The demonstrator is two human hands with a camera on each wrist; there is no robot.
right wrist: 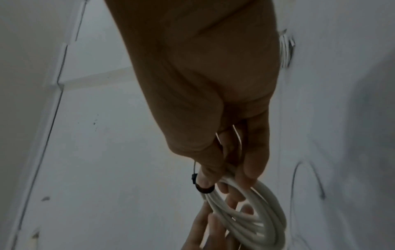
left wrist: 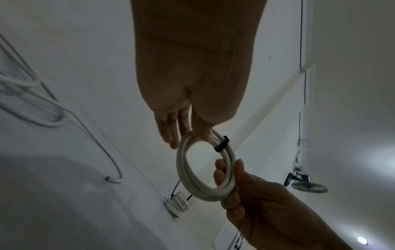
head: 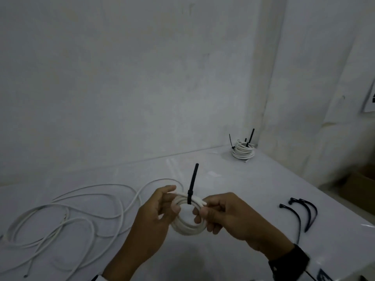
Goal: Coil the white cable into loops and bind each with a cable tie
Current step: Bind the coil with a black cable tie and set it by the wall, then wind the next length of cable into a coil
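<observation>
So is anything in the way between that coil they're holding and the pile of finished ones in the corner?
Nothing visible is. Both the left hand and right hand grip the tied coil above the table, and the bare stretch toward the finished coils holds nothing. The spare cable ties lie off to the right.

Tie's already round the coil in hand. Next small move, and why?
Probably set this coil down by the finished bundle in the far corner. The black tie already cinches its top, tail sticking up, with the left hand and right hand gripping opposite sides. Loose cable still sprawls on the table, and spare ties wait at right.
</observation>
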